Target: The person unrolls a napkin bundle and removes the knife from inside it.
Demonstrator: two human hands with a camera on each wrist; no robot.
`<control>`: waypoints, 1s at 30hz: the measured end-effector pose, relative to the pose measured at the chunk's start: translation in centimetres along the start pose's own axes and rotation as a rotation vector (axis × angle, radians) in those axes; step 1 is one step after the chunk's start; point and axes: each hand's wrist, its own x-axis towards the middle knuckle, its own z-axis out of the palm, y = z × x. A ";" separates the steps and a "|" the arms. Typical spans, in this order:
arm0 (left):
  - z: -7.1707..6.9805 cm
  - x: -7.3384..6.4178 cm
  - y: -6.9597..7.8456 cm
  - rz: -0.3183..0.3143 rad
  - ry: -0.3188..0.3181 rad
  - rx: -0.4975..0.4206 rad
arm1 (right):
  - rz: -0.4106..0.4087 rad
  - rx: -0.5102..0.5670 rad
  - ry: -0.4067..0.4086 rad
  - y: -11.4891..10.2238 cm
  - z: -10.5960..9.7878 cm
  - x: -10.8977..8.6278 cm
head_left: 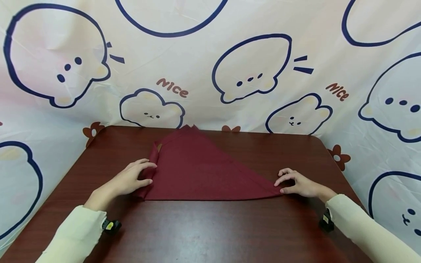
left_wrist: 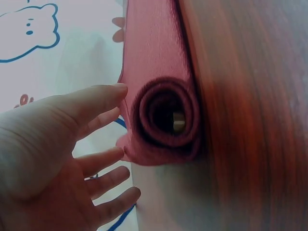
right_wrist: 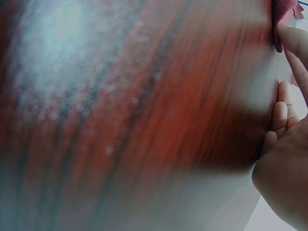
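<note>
The dark red cloth (head_left: 204, 175) lay flat on the bench (head_left: 213, 230), a folded triangle with a roll (left_wrist: 159, 57) along its left side. It looked light, soft and hard to break, though the hollow roll would probably squash or loosen if squeezed. The left grip (head_left: 133, 179) was spread, fingertips touching the roll; the right grip (head_left: 302, 185) touched the far-right tip, pinching or not, I couldn't tell. Best hold: both ends of the roll, gently.
</note>
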 end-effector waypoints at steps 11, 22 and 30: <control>0.9 0.1 0.5 -0.040 -0.002 0.026 | 0.037 0.039 -0.055 -0.4 -0.5 0.4; 1.5 -0.1 -0.3 -0.051 -0.016 0.087 | 0.036 0.044 -0.072 -1.2 -0.6 0.2; 1.4 -0.2 -0.5 -0.070 -0.040 0.083 | 0.019 0.033 -0.054 -1.1 -0.5 0.2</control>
